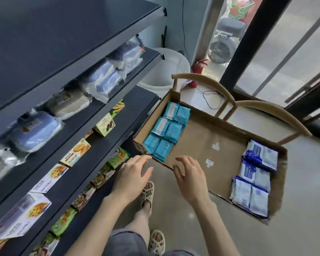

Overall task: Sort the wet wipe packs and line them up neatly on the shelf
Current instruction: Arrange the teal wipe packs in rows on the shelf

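Already sorted, teal packs (166, 130) lie at ten o'clock in the box (201, 137), blue packs (255, 178) at four, likely so each kind lifts out together. Left hand (135, 172) and right hand (190, 174) hover apart, loose and empty, over its near rim; shelf (135, 106) at nine.

"COOKI…" partly legible on cookie box (104, 126)

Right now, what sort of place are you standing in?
Probably a small shop: dark shelves stocked with biscuit boxes, a cardboard tray of wet wipe packs, and a glass door.
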{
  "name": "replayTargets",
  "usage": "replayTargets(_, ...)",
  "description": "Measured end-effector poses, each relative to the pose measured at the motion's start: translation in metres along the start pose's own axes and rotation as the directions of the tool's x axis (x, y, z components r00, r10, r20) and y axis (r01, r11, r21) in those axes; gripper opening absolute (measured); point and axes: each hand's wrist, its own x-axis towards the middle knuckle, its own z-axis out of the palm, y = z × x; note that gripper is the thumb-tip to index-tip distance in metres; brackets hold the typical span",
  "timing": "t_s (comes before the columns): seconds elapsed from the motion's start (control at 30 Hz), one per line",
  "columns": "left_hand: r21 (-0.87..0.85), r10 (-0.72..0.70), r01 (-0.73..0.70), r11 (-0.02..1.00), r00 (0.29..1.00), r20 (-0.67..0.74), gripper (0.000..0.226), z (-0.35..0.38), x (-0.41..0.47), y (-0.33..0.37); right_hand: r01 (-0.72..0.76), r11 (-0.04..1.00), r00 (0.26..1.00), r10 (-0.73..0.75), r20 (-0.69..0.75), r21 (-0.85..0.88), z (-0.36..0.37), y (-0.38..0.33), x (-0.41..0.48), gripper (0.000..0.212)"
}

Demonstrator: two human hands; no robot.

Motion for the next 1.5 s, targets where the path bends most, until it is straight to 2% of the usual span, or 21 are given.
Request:
replayTargets(0.17,-0.023,-0.019,0.021,1.0,0.998,0.066,0.031,0.012,0.086,-0.019,-0.054,0.999,0.998,0.054,0.032,-0.002,0.024,0.013,0.078,0.024)
replayTargets(0.43,-0.044,-0.169,0.184,0.982,0.958,0.23,0.03,0.048,0.203,-0.07,-0.261,0.965,0.954,0.253,0.162,0.031,0.084,0.046,0.182,0.025)
replayTargets(0.67,-0.028,-0.314,0.346,0.938,0.882,0.351,0.031,0.107,0.27,-0.116,-0.452,0.891,0.856,0.421,0.3,0.037,0.144,0.09,0.226,0.027)
replayTargets(0.87,0.051,-0.46,0.486,0.872,0.78,0.424,0.043,0.175,0.304,-0.156,-0.616,0.785,0.736,0.546,0.4,0.063,0.207,0.139,0.241,0.027)
replayTargets(1.03,0.116,-0.558,0.572,0.812,0.703,0.441,0.064,0.224,0.319,-0.185,-0.74,0.665,0.624,0.622,0.473,0.101,0.253,0.174,0.242,0.041)
replayTargets(1.17,0.191,-0.635,0.619,0.762,0.657,0.406,0.074,0.254,0.324,-0.201,-0.849,0.49,0.519,0.71,0.476,0.195,0.285,0.192,0.24,0.053)
replayTargets(1.33,0.317,-0.655,0.579,0.752,0.712,0.254,0.068,0.271,0.328,-0.209,-0.895,0.383,0.445,0.786,0.429,0.228,0.312,0.204,0.241,0.046)
replayTargets(1.5,0.311,-0.654,0.58,0.753,0.711,0.259,0.044,0.274,0.327,-0.212,-0.919,0.33,0.393,0.808,0.438,0.217,0.321,0.21,0.24,0.031)
